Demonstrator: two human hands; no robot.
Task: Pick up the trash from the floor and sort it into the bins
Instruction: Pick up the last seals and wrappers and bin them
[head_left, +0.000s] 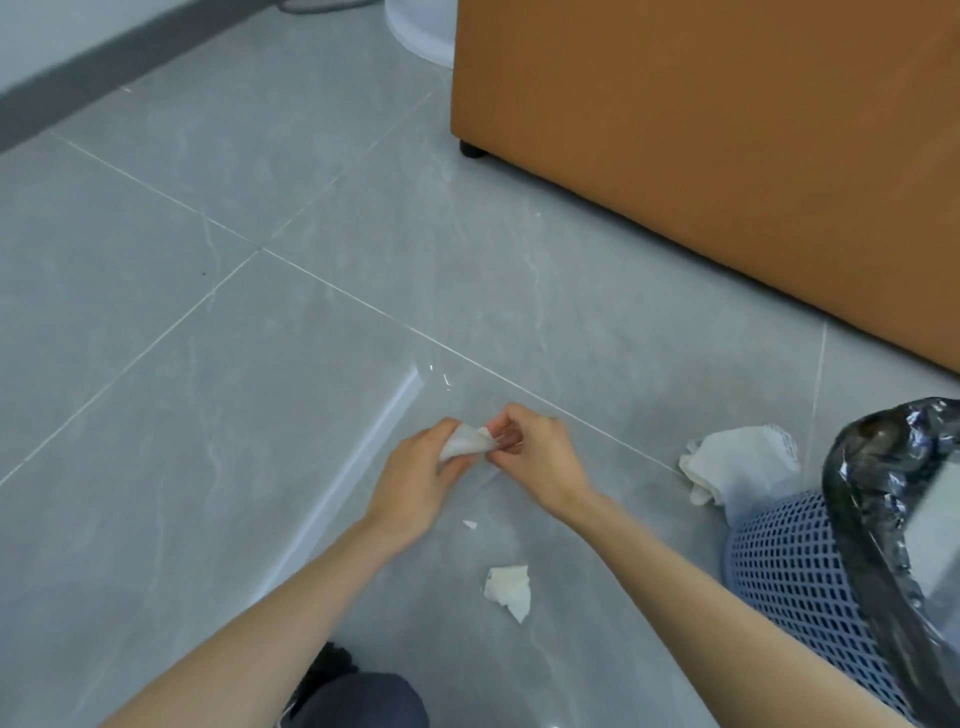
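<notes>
Held scrap: a small white tissue scrap (467, 441) sits between both hands, just above the floor (208, 415), not yet in a bin.
Left grip: the left hand (415, 483) curls its fingers round the scrap's near end.
Right grip: the right hand (540, 457) pinches the far end with its fingertips.
Doing it well: probably best to ball the thin paper into one hand, pinched firmly so that it does not tear, and free the other hand for more.
Bin: a blue mesh basket (779, 571) with a black liner (883, 467) stands at the right; what sort of trash it takes cannot be told.
Left on floor: a torn tissue (509, 590), a tiny fleck (470, 525), and a crumpled tissue (743, 467) just beside the basket.
In the way: an orange cabinet (727, 156) stands behind; the right forearm crosses the path to the basket.
</notes>
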